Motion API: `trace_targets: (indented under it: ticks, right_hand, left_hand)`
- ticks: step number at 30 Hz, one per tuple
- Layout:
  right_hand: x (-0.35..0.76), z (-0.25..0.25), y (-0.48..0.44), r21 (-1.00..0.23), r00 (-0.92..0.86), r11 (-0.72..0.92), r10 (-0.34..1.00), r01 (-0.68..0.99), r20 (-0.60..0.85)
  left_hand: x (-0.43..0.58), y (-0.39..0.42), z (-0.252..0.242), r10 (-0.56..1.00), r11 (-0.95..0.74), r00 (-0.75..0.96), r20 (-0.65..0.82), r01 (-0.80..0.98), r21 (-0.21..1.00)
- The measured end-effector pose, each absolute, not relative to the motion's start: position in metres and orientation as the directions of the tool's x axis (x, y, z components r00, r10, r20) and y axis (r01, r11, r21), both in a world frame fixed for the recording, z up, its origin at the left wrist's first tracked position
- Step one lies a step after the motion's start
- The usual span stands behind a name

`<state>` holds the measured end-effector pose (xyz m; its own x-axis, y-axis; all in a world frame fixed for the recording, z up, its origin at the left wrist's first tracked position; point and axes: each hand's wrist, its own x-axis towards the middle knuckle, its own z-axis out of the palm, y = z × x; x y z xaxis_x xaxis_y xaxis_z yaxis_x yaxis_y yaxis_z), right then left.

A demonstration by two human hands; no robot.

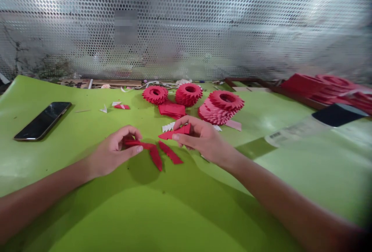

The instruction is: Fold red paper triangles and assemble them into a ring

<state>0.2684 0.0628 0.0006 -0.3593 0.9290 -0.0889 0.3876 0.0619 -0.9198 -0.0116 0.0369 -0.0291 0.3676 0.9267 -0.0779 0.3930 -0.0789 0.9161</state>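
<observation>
Between the thumb and fingers of my left hand (116, 149) is a bent strip of red folded paper pieces (155, 155), its far part angling down toward me. My right hand (200, 138) pinches another red folded paper piece (180, 130), pointed at its left end. A separate red paper strip (171, 152) with a notched edge lies on the green mat between the hands. Just behind my right hand sits a white folded paper strip (167, 127), partly hidden by the fingers.
Behind the hands stand red paper rings (155, 94), (188, 94) and a taller red-and-pink ring stack (221, 107). Red paper sheets (172, 108) lie near them. A phone (43, 121) is at left, a clear plastic packet (316, 124) at right. A perforated metal panel (186, 23) closes the back.
</observation>
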Motion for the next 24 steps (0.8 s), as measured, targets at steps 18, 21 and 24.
trace_targets:
  ticks: [18, 21, 24]
  right_hand:
    - [0.265, 0.004, 0.059, -0.509, -0.529, 0.434, 0.848, 0.743, -0.049]
    - [0.264, 0.006, 0.059, -0.411, -0.531, 0.467, 0.846, 0.783, -0.049]
    - [0.265, 0.006, 0.058, -0.374, -0.572, 0.511, 0.818, 0.774, -0.066]
  left_hand:
    - [-0.017, 0.037, -0.025, 0.769, -0.453, 0.639, 0.019, 0.524, 0.721]
    - [-0.018, 0.041, -0.025, 0.755, -0.498, 0.655, 0.025, 0.549, 0.671]
    - [-0.017, 0.041, -0.025, 0.743, -0.54, 0.669, 0.039, 0.563, 0.626]
